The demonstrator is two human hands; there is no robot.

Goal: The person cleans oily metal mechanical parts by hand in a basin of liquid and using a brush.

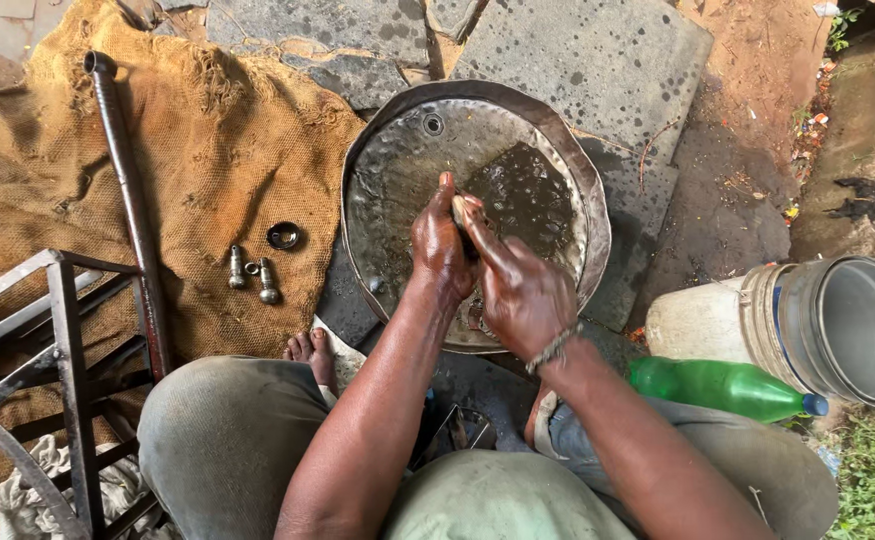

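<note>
Over a round, dented metal pan (428, 160) of dark oily liquid, both hands meet at centre frame. Left hand (441, 250) and right hand (523, 290) each close their grip around a small metal part (461, 210) (mostly hidden between the fingers). At nine o'clock, on burlap sacking (218, 140), lie two small metal fittings (254, 275) and a ring (284, 236). At four o'clock sit a green bottle (718, 385) and plastic bucket (838, 325). Keeping the part low over the pan seems wise, so drips fall inside.

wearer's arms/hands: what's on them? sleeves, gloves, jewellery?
Both arms are bare to above the elbow, with no sleeves in view. No gloves on either hand. The left hand and right hand look wet and oil-smeared. A thin beaded bracelet circles the right wrist. No rings visible.
</note>
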